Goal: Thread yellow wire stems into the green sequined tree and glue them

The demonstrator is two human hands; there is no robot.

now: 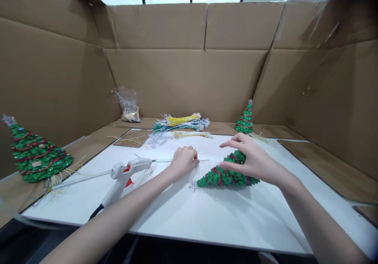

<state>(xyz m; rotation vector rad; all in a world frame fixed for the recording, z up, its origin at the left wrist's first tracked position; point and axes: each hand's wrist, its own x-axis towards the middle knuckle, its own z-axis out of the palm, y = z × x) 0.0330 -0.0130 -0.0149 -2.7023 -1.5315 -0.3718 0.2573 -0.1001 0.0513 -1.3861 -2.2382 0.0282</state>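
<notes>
My left hand [185,160] is closed at the middle of the white board, its fingers pinched on a thin wire [204,160] that shows on both sides of it. My right hand [247,158] is open, thumb and fingers apart, just above a small green Christmas tree [223,178] and partly hiding it. The tree lies on its side with red garland, its silver star [193,185] pointing left. A white hot glue gun [125,175] with a red trigger and a glue stick in its back lies left of my left hand.
Bundles of yellow, white and green wire stems [181,121] lie at the back. A clear plastic bag [128,105] stands behind left. Decorated trees stand at the left [38,153] and back right [245,118]. Cardboard walls [159,75] enclose the white board [177,220].
</notes>
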